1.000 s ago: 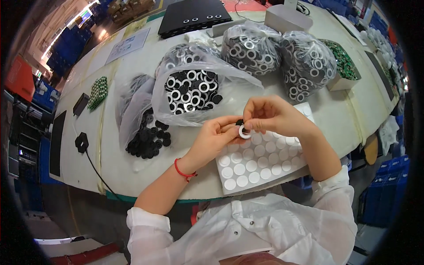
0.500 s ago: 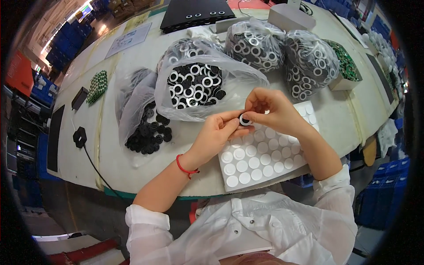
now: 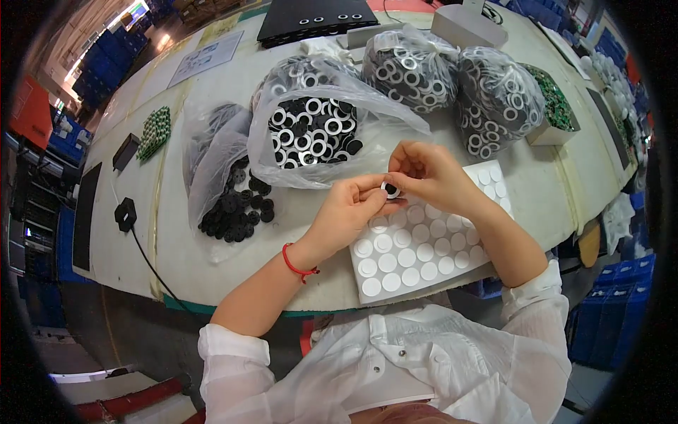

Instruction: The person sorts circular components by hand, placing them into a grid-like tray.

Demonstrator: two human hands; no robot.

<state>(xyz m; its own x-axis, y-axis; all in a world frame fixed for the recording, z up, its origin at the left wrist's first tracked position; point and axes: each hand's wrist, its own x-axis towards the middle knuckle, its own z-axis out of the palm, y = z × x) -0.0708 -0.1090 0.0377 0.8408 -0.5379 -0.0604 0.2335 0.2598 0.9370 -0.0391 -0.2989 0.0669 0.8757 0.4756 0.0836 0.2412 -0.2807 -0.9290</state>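
Note:
A small black disc with a white ring [image 3: 390, 190] is pinched between my two hands above the table. My left hand [image 3: 351, 206], with a red cord bracelet on its wrist, grips the disc's lower left side by the fingertips. From the upper right my right hand [image 3: 428, 172] closes thumb and fingers on its edge. Beneath both hands lies a pale sheet with rows of round white stickers [image 3: 388, 263], partly covered by my right forearm. Beyond the hands, an open clear bag [image 3: 381, 116] holds many black-and-white ringed discs.
Loose plain black discs [image 3: 229, 212] spill from another bag at left. Two full bags of ringed discs [image 3: 409, 71] stand behind, beside a box of green circuit boards [image 3: 556, 106]. A black panel [image 3: 316, 20] lies at the back. A cable with a black block [image 3: 125, 214] crosses the left side.
My right fingers have shifted slightly on the ringed disc, which has turned a little between my hands. Otherwise both arms stay nearly in place.

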